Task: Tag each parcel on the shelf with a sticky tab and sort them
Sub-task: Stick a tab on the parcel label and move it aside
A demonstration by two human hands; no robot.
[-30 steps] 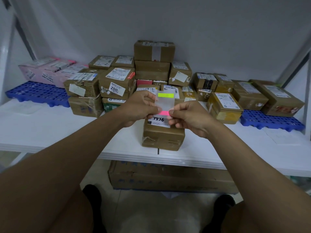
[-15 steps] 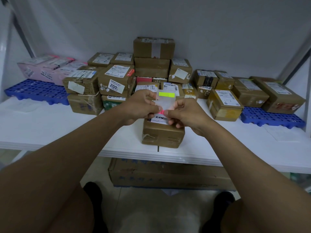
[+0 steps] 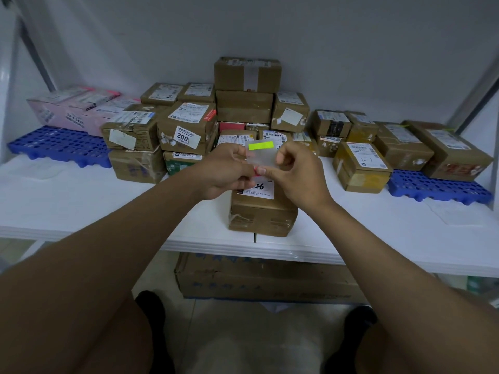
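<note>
Barely begun: both hands, left hand [image 3: 225, 171] and right hand [image 3: 298, 172], pinch the tab sheet [image 3: 261, 155] above the near parcel [image 3: 263, 211]; the far pile [image 3: 243, 109] looks untagged

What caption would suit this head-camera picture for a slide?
Both hands, left and right, hold a clear sheet of sticky tabs above a brown parcel on the white shelf.
</note>
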